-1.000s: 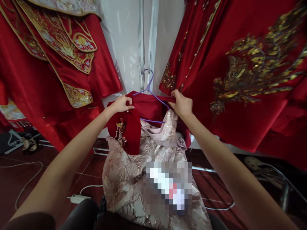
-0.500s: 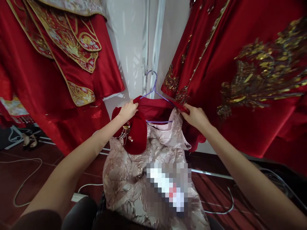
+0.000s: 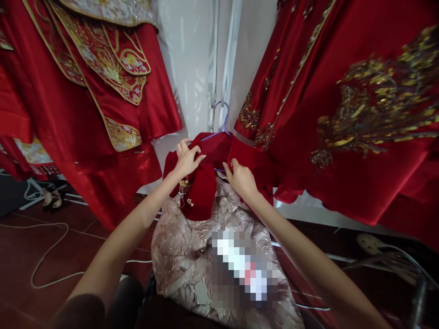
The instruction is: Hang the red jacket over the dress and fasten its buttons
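A purple hanger [image 3: 224, 119] holds a dark red velvet shawl or short jacket [image 3: 202, 201], which lies over a pale pink brocade dress [image 3: 185, 256] with a shiny floral pattern. On the left front of the red garment is a gold ornament [image 3: 184, 186] with dangling beads. My left hand [image 3: 188, 160] rests on the garment's left shoulder area, fingers spread and thumb out. Bent fingers of my right hand [image 3: 242, 180] are at the garment's right front edge and seem to pinch it; the fingertips are partly hidden. A pixelated patch covers part of the dress.
Red gowns with gold embroidery hang on the left [image 3: 123, 132] and on the right [image 3: 370, 105]. White metal poles [image 3: 228, 55] stand behind the hanger. On the dark red tiled floor lie a white cable [image 3: 51, 256], heeled shoes [image 3: 52, 198] and a pale clog [image 3: 368, 243].
The red garment now covers the dress's right shoulder. My right hand has moved inward and lower to its front edge; my left hand's fingers have loosened and spread.
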{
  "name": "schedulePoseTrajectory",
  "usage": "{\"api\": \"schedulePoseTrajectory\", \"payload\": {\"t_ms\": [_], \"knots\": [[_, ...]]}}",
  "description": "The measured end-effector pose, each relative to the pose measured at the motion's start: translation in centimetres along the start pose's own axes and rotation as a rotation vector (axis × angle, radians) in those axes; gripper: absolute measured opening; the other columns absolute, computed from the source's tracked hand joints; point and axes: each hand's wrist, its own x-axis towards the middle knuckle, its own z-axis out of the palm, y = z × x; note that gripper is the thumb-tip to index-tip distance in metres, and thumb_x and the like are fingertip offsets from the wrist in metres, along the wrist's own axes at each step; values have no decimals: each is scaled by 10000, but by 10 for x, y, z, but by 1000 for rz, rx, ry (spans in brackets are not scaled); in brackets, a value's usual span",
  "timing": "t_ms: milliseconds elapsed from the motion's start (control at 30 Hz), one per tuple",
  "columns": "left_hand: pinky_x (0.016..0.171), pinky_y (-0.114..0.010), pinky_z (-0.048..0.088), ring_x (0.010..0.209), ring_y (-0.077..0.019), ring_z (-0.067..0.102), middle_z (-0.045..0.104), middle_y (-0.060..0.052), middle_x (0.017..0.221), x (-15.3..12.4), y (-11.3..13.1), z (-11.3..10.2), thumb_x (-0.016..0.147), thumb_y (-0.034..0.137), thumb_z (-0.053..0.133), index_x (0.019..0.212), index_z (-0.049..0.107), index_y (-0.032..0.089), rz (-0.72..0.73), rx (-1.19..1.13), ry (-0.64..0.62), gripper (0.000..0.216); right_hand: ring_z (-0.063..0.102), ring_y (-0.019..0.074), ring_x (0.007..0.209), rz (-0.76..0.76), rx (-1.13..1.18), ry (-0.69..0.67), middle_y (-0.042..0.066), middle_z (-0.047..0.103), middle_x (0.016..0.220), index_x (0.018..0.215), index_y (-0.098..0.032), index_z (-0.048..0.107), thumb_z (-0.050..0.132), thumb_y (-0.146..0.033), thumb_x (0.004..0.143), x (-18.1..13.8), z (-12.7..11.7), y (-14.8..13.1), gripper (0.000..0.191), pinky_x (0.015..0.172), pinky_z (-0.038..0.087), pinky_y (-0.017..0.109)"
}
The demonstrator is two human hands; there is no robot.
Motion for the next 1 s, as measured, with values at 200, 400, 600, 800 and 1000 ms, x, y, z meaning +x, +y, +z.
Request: {"api": "schedulePoseTrajectory", "payload": {"t_ms": [200, 400, 600, 800, 1000], "knots": [[800, -313, 422, 851, -176, 557, 551, -58, 901, -50, 18, 17, 866, 358, 457, 900, 493, 201, -264, -347, 157, 164, 576, 167, 668, -1, 488, 224, 46, 587, 828, 974, -207, 372, 481, -305, 791, -2, 5, 29, 235, 621, 433, 276], [669, -237, 467, 725, -136, 610, 635, -40, 857, -64, 19, 45, 670, 186, 666, 927, 504, 169, -485, -691, 72, 305, 523, 114, 617, -36, 659, 220, -19, 549, 747, 888, -222, 411, 489, -249, 751, -8, 20, 24, 160, 599, 409, 229], [743, -286, 469, 789, -180, 629, 664, -58, 878, -60, 40, 32, 731, 125, 571, 976, 577, 190, -140, -433, -53, 253, 539, 113, 670, -143, 751, 20, -22, 561, 755, 842, -210, 484, 487, -204, 730, 0, 27, 7, 112, 668, 426, 233], [748, -251, 475, 799, -156, 638, 699, -40, 907, -60, 42, 38, 747, 200, 592, 916, 666, 178, -197, -654, 10, 186, 582, 130, 802, -169, 998, -192, -1, 583, 845, 953, -213, 505, 590, -251, 717, -2, 26, 14, 254, 773, 471, 279], [622, -216, 445, 671, -129, 619, 700, -13, 770, -61, 44, 36, 737, 312, 630, 778, 663, 172, -219, -669, 46, 149, 596, 156, 925, -158, 1068, -229, 48, 619, 976, 994, -203, 556, 605, -312, 762, -16, 19, 30, 261, 884, 471, 345]]}}
